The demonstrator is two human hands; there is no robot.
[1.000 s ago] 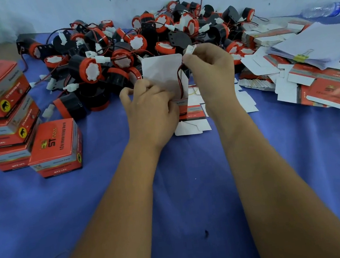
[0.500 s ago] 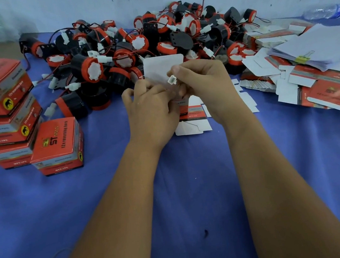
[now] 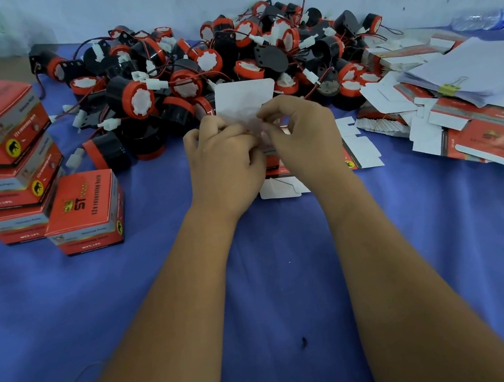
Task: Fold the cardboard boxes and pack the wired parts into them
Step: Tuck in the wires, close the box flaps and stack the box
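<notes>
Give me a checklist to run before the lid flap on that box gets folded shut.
1. Box held: the left hand and right hand both grip the open box: ok.
2. Lid flap upright and free to fold: ok.
3. Wire and white plug tucked fully inside: hidden behind the fingers, cannot tell.
4. Part seated in the box: hidden, cannot tell.
5. Spot for the finished box beside the packed boxes on the blue cloth: ok.
</notes>
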